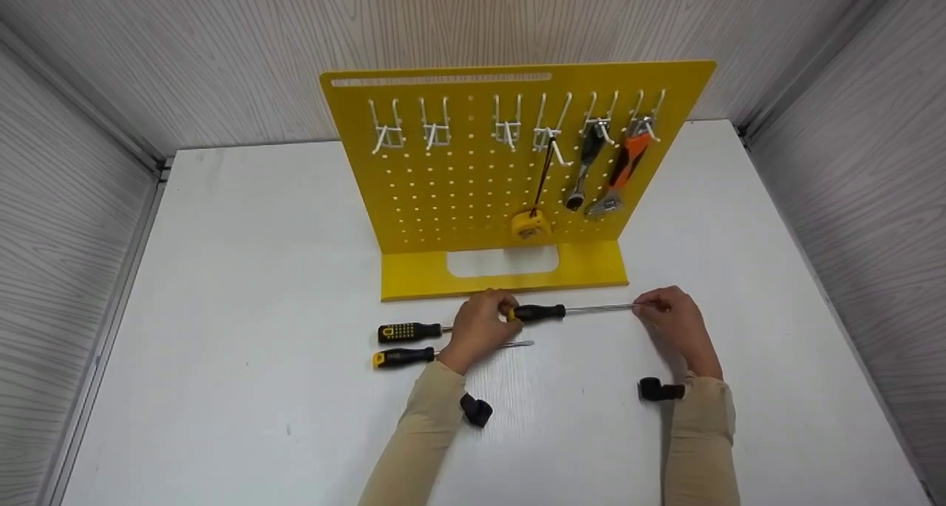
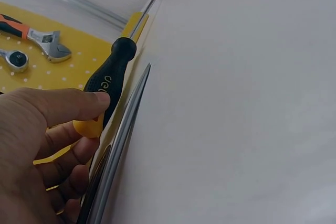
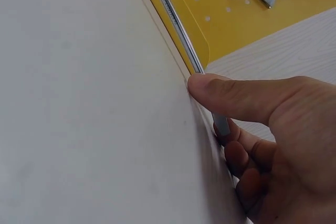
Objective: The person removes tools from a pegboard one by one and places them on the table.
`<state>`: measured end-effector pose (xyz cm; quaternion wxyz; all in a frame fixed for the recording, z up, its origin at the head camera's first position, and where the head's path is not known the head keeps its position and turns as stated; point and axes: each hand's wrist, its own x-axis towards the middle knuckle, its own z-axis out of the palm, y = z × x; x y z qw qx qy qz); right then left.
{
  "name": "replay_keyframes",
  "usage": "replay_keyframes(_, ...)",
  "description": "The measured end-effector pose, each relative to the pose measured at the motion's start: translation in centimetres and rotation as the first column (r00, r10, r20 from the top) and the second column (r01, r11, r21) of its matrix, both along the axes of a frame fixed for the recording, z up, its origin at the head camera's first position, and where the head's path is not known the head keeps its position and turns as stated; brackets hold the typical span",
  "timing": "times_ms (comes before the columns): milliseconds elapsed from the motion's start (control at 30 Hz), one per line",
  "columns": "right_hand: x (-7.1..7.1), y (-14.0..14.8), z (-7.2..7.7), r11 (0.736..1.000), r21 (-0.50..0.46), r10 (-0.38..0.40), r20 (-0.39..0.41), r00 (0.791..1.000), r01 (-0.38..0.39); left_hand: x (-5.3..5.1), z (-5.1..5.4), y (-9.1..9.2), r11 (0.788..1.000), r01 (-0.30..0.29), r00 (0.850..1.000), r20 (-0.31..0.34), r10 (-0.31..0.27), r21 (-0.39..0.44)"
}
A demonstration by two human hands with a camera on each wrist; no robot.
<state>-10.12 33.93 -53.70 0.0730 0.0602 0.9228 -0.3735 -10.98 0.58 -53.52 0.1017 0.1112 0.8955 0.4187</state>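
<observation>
A screwdriver (image 1: 539, 312) with a black handle and yellow end lies crosswise between my hands, in front of the yellow pegboard. My left hand (image 1: 484, 327) pinches the yellow end of its handle (image 2: 109, 77) between thumb and fingers. At the other end, my right hand (image 1: 674, 321) pinches the metal shaft near the flat tip (image 3: 220, 124). Under my left wrist lie two more screwdrivers: one has a black handle with yellow dots (image 1: 409, 332), the other a black handle with a yellow end (image 1: 403, 357). Their shafts are partly hidden by the hand.
The yellow pegboard (image 1: 436, 188) stands upright with white hooks along its top. A tape measure (image 1: 531, 226), a ratchet wrench (image 1: 589, 159) and an orange-handled adjustable wrench (image 1: 628, 162) hang at its right. White table (image 1: 244, 306) surrounds the board, with panelled walls behind and at the sides.
</observation>
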Motion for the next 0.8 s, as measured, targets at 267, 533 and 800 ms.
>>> replay_keyframes(267, -0.04, 0.00, 0.05, 1.000, 0.020, 0.006, -0.005, 1.000, -0.006, 0.14, -0.11, 0.08, 1.000, -0.005, 1.000, -0.018, 0.005, -0.023)
replay_keyframes(533, -0.08, -0.08, -0.22, 1.000, 0.018, 0.011, -0.012, 1.000, -0.010, 0.15, 0.18, -0.10, 1.000, 0.002, 1.000, 0.008, -0.002, -0.001)
replay_keyframes(800, -0.02, -0.01, -0.07, 0.999, -0.033, -0.019, 0.052, 0.998, 0.021, 0.28, 0.61, -0.39, 0.999, 0.012, 0.999, 0.043, -0.013, 0.033)
